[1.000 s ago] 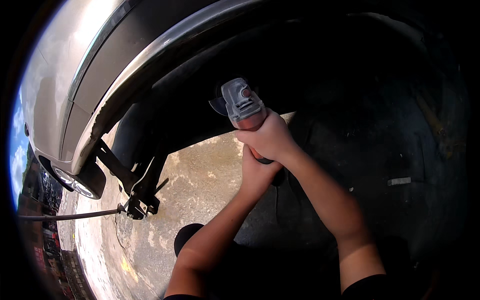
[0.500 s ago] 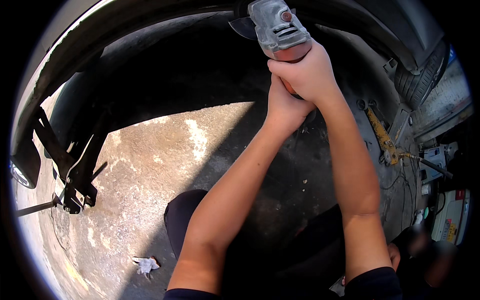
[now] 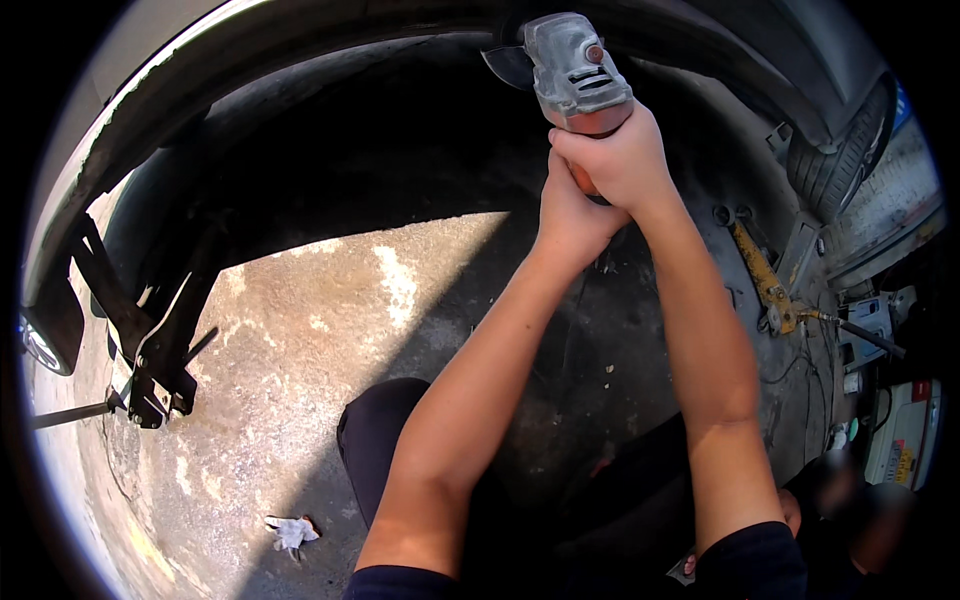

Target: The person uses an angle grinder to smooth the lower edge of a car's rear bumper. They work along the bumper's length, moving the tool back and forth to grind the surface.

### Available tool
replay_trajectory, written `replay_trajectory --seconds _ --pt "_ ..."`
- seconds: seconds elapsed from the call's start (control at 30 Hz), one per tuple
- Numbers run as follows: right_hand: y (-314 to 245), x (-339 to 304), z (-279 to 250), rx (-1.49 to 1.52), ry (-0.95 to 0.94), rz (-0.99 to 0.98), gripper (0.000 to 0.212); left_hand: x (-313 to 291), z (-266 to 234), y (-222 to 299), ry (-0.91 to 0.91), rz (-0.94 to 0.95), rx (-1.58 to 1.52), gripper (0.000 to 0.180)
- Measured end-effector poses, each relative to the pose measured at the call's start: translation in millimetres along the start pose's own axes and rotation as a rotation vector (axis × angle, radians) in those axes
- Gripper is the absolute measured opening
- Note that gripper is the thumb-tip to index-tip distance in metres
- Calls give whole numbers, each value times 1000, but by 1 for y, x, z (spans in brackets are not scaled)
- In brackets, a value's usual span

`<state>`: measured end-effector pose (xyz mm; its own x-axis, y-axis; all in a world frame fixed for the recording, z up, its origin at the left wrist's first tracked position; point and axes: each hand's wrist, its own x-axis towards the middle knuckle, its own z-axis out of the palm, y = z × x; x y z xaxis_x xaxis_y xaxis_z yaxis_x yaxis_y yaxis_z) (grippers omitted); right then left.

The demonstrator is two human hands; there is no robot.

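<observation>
Both of my hands are wrapped round an angle grinder (image 3: 578, 75) with a worn grey gear head and a red-orange body. My right hand (image 3: 625, 160) grips it just behind the head. Lower on the body, my left hand (image 3: 575, 215) closes round it, partly under the right. The dark disc guard (image 3: 512, 66) sticks out at the head's left, close to the dark edge of a vehicle's wheel arch (image 3: 420, 22). Whether the disc touches the arch is hidden in shadow.
A black scissor jack (image 3: 155, 365) stands under the vehicle at the left. To the right lie a yellow floor jack (image 3: 765, 270) and a tire (image 3: 845, 150). A crumpled white rag (image 3: 292, 532) rests on the concrete floor (image 3: 290, 370). People sit or crouch at the lower right.
The angle grinder and both my hands have shifted slightly right and down in the picture. My grip on the grinder stays the same.
</observation>
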<state>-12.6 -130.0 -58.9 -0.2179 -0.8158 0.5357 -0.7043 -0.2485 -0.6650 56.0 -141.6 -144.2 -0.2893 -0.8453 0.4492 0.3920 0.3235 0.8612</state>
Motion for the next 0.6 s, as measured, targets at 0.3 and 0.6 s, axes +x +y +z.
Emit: replay_trajectory --seconds 0.3,0.6 --pt "-7 2 0 -32 5 -4 53 6 0 -7 -11 52 -31 93" --pt "-5 -3 -10 28 24 50 52 0 10 -3 0 36 -1 96"
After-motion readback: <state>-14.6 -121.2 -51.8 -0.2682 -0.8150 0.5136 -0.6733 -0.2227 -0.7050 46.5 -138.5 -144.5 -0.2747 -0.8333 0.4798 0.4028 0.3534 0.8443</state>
